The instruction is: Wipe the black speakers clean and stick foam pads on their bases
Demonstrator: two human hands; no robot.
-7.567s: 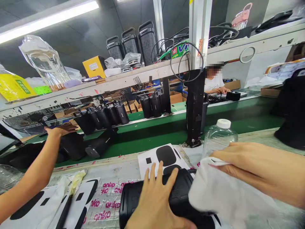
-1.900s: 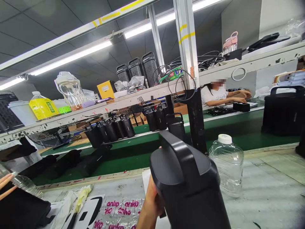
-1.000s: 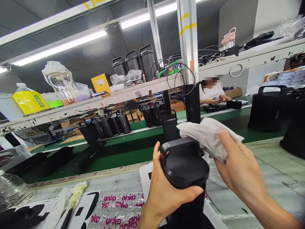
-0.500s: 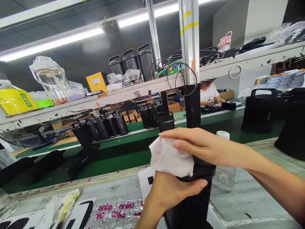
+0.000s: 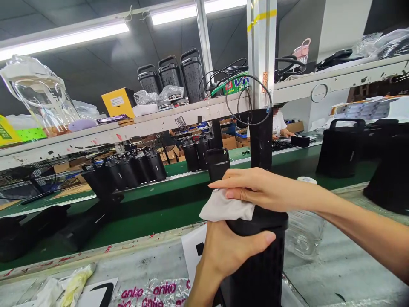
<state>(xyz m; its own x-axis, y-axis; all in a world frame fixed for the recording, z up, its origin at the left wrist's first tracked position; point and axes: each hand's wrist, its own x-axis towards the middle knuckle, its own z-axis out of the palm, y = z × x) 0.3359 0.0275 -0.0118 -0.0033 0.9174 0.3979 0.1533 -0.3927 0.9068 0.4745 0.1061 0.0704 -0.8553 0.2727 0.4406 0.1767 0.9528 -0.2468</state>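
Observation:
A tall black speaker [image 5: 255, 268] with a perforated body stands upright in front of me. My left hand [image 5: 231, 251] is wrapped around its upper side, thumb across the front near the top rim. A white cloth [image 5: 225, 207] lies bunched over the far left part of the speaker's top. Above it, my right hand [image 5: 255, 189] grips the cloth between thumb and fingers and presses it on the top. The speaker's lower end is out of the frame. Right behind it, partly covered by my right arm, a clear plastic bottle [image 5: 305, 238] with a white cap stands on the bench.
A green conveyor belt [image 5: 153, 217] crosses behind, carrying several black speakers [image 5: 338, 149]. Over it runs a white shelf [image 5: 166, 119] with a clear jug [image 5: 41, 94], a yellow box [image 5: 118, 103] and cables. A metal post [image 5: 262, 55] rises mid-view. A person [image 5: 279, 125] sits beyond.
The cloth has shifted slightly and looks flatter under my right hand. My left hand keeps its hold on the speaker. The view has turned a little to the right.

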